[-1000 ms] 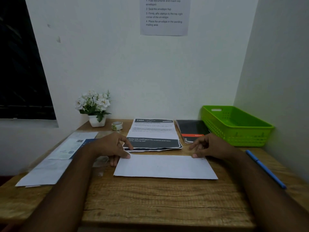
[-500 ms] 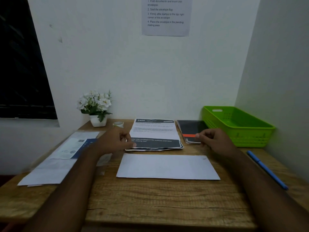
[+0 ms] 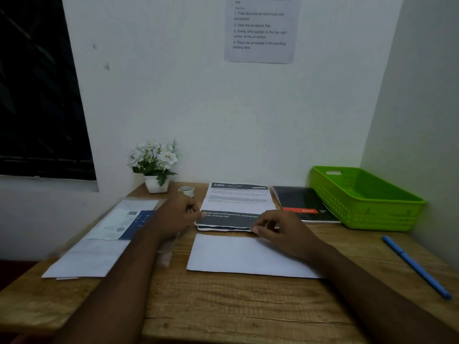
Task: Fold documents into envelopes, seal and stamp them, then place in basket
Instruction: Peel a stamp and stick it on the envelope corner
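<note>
Head view, the only one. Clock bearings are taken on the desk point(image 3: 223, 309), with the wearer at 6.

- Documents point(image 3: 238, 201): a printed stack at 12, lying flat. "2400" is readable in the header; the body text is too small to read. The number of sheets is unclear, with only two or three ragged near edges showing.
- Envelope point(image 3: 238, 256): plain white, flat at the centre, just short of the stack and apart from it. Its right end is hidden under the right forearm. No flap or stamp can be made out.
- Left hand point(image 3: 177, 217): at the stack's near left corner, fingers curled, thumb tip against the dark band. Whether it actually grips a sheet cannot be told; the fingertips are blurred.
- Right hand point(image 3: 280, 229): at the stack's near right corner. The thumb is at the near edge and curled fingers are on top, pinching it. The corner itself is covered.
- Basket point(image 3: 365, 194): green, at 2, against the side wall. No contents show.
- Notebook point(image 3: 303, 202): dark, between the stack and the basket, at 1. The label is illegible.
- Pen point(image 3: 417, 266): blue, at 4.
- Paper pile point(image 3: 99, 247): at 9, its top sheet printed blue and white and blurred.
- Something clear point(image 3: 166, 255) lies under the left wrist; it cannot be identified.
- Flower pot point(image 3: 155, 167) at 11, with a tape roll point(image 3: 186, 191) beside it, half hidden behind the left hand.
- Notice point(image 3: 260, 31) on the wall, its top cut off by the frame.
- Window point(image 3: 37, 95): dark, at the left.
</note>
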A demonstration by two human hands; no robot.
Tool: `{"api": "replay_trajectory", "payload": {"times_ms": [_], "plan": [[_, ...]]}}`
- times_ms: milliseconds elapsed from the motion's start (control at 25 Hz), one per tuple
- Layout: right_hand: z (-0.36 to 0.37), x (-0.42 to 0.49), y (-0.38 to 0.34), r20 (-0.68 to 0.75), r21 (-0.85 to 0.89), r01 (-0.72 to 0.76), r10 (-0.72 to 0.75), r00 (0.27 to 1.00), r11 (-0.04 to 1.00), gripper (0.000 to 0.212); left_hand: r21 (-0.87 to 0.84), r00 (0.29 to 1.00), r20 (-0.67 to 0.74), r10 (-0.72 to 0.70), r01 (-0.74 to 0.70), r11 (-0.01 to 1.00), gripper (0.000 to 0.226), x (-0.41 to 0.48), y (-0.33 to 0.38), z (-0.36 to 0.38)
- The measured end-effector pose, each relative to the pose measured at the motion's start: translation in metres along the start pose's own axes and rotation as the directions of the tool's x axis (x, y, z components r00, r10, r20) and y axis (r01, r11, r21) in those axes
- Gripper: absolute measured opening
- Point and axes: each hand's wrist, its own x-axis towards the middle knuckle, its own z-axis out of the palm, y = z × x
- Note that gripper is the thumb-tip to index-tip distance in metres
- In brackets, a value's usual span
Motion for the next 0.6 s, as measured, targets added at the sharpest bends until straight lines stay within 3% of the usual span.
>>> {"api": "replay_trajectory", "payload": {"times_ms": [120, 320, 600], "plan": [[0.014, 0.023, -0.021, 0.022, -0.022, 0.040, -0.039, 0.999, 0.999, 0.009, 0.057, 0.997, -0.061, -0.044, 0.047, 0.997, 0.016, 0.001, -0.008, -0.003], [0.045, 0.087, -0.046, 0.110, -0.278, 0.092, -0.063, 0.992, 0.956, 0.017, 0.017, 0.978, -0.132, -0.163, 0.167, 0.986, 0.016, 0.001, -0.023, -0.008], [0.084, 0.166, -0.047, 0.042, -0.363, -0.038, 0.057, 0.997, 0.931, 0.027, 0.088, 0.979, -0.122, -0.165, 0.177, 0.980, 0.015, 0.012, -0.031, -0.005]]}}
